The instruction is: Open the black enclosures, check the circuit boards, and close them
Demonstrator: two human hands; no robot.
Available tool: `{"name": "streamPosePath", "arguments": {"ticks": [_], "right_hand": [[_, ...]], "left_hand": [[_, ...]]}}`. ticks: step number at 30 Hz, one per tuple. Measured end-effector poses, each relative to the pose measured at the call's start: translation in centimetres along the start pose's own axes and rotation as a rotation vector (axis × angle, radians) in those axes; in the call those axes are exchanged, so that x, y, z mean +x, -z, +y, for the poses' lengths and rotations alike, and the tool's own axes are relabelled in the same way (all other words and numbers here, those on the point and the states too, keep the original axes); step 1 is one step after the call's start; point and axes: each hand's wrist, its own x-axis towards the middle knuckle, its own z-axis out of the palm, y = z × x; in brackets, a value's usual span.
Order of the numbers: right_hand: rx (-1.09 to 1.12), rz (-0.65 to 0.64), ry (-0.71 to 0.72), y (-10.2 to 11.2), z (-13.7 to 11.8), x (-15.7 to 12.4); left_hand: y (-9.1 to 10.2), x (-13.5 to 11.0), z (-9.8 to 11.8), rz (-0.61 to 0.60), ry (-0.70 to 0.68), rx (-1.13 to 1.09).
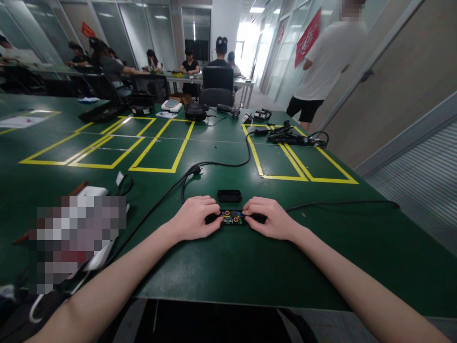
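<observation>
A small open black case with a circuit board [233, 217] inside lies on the green table [221, 267] near its front edge. My left hand [194, 218] grips the case's left end with curled fingers. At the right end my right hand [268, 217] does the same. A black rectangular lid [229, 195] lies flat just behind the case, apart from both hands. A black cable runs out from each end of the case.
A black power cord with a plug [194, 170] winds back over the table. Yellow tape rectangles [160, 143] mark the surface. Tools and black devices [289, 137] lie at the far right. A person in a white shirt [326, 62] stands at the right; several people sit at distant tables.
</observation>
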Motion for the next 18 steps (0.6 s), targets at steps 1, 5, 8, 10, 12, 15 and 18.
{"name": "streamPosePath", "arguments": {"ticks": [1, 5, 8, 10, 12, 15, 18], "right_hand": [[0.015, 0.052, -0.025, -0.2, 0.2, 0.0], [-0.075, 0.247, -0.208, -1.1, 1.5, 0.1], [-0.135, 0.224, -0.290, -1.8, 2.3, 0.2], [-0.109, 0.194, -0.291, -2.1, 2.5, 0.2], [-0.047, 0.189, -0.287, -2.4, 2.3, 0.2], [0.068, 0.187, -0.317, -2.4, 1.7, 0.3], [0.219, 0.220, -0.337, -2.3, 1.1, 0.4]], "left_hand": [[-0.1, 0.0, -0.1, 0.033, 0.035, -0.008], [-0.9, 0.3, -0.8, 0.136, 0.248, 0.011], [-1.6, 0.5, -1.4, 0.137, 0.312, 0.033], [-2.0, 0.5, -1.6, 0.146, 0.314, 0.002], [-2.2, 0.4, -1.7, 0.164, 0.313, -0.057], [-2.2, 0.3, -1.6, 0.174, 0.334, -0.159], [-2.0, 0.4, -1.3, 0.185, 0.356, -0.275]]}}
